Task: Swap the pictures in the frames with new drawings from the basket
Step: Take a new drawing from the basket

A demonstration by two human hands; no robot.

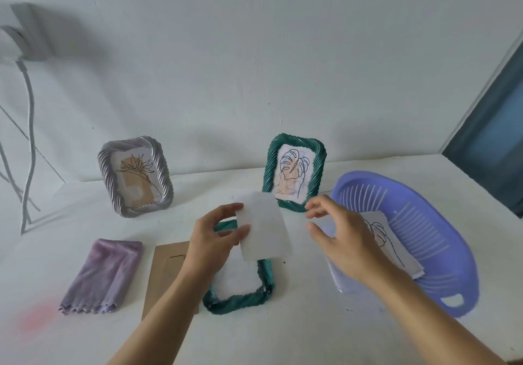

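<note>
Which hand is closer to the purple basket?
Right. The right hand is over the basket, at its left edge, above the drawings inside. The left hand is off to its left, pinching a white paper over the flat green frame.

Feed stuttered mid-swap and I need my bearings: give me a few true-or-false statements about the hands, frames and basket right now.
1. The left hand pinches a white sheet. True.
2. Both green frames stand upright. False: the far green frame stands, the near green frame lies flat on the table.
3. The basket is empty. False: drawings lie in it.
4. The right hand holds nothing. True.
</note>
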